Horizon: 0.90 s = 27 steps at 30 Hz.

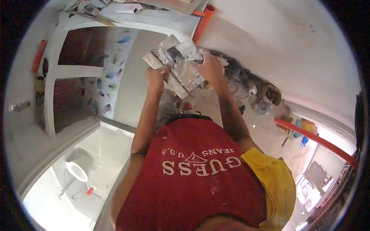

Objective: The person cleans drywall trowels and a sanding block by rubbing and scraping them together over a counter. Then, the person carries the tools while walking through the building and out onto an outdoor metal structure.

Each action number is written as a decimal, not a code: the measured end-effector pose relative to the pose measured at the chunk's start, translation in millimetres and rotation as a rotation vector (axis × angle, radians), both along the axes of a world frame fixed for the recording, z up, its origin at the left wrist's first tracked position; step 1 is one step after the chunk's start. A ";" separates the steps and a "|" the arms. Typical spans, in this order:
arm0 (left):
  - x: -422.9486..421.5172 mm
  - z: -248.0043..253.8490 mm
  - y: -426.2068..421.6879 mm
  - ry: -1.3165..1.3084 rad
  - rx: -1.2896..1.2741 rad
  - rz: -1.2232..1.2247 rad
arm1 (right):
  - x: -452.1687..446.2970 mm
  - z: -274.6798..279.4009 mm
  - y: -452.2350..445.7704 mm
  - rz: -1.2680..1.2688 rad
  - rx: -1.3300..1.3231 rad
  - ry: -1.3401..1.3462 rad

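Observation:
Both my hands are raised in front of my chest around a loose bundle of dusty, whitish cut tile pieces [181, 82]. My left hand [155, 79] grips the left side of the bundle, its fingers partly hidden by the pieces. On the right side, my right hand [210, 67] is closed around the edge of the tiles. The pieces overlap at angles, and their surfaces carry white smears and grey patches. I cannot tell exactly which piece each hand bears.
To the left stands a white-framed opening [77, 72] beside a flower-patterned panel [113, 73]. A bathroom with a toilet seat [78, 171] shows at lower left. Cluttered items and a clear container [263, 107] lie along the right wall. A red pipe [316, 140] crosses the right side.

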<state>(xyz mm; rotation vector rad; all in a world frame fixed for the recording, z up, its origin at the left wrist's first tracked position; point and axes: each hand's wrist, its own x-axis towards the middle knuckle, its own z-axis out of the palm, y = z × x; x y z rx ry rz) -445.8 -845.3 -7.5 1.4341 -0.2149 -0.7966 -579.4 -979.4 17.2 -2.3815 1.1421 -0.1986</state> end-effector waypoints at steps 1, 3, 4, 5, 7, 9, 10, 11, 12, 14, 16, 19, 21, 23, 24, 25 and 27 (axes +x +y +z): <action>2.7 3.3 6.2 -0.031 0.002 -0.016 | 5.0 -3.6 3.9 -0.001 -0.019 -0.049; 2.0 9.5 -2.4 -0.021 0.105 0.032 | 8.0 -4.4 5.8 0.035 -0.036 -0.082; 10.8 10.4 4.6 -0.009 0.148 0.056 | 17.9 -0.9 17.9 0.054 -0.053 -0.091; 18.2 8.2 9.7 -0.009 0.189 0.025 | 24.2 0.3 21.5 0.069 -0.028 -0.068; 46.9 -13.2 26.9 -0.021 0.248 -0.032 | 47.3 -2.5 25.9 0.102 -0.002 -0.030; 74.5 -49.3 46.0 -0.495 0.307 -0.058 | 67.8 -26.6 19.2 0.140 -0.032 -0.128; 88.3 -67.1 55.6 -0.732 0.357 -0.032 | 81.8 -36.6 16.4 0.165 -0.043 -0.170; 111.0 -84.0 72.3 -0.724 0.366 -0.024 | 101.2 -38.1 7.3 0.222 0.047 -0.150; 133.7 -101.2 89.0 -0.716 0.375 -0.017 | 124.0 -38.1 -5.6 0.275 0.142 -0.124; 176.8 -92.0 125.2 -0.624 0.344 0.063 | 177.2 -23.1 -21.8 0.291 0.187 -0.084; 221.5 -61.6 169.6 -0.259 0.481 0.072 | 242.1 -17.9 -46.4 0.273 0.185 -0.179; 298.5 -114.8 265.6 -0.613 0.560 0.015 | 353.6 -13.2 -101.5 0.251 0.005 -0.106; 323.4 -104.0 316.8 -0.542 0.763 0.028 | 425.4 -19.9 -137.6 0.229 -0.156 0.022; 336.2 -139.0 387.6 -0.791 0.797 0.087 | 482.3 -29.6 -156.3 0.202 -0.294 0.150; 338.9 -145.1 420.2 -0.713 0.989 -0.042 | 502.4 -31.3 -157.8 0.185 -0.356 0.208; 336.4 -144.3 444.3 -0.695 1.044 -0.092 | 513.1 -26.6 -147.8 0.161 -0.347 0.234; 321.9 -144.2 489.5 -0.878 1.119 -0.170 | 523.7 -14.9 -124.3 0.115 -0.323 0.291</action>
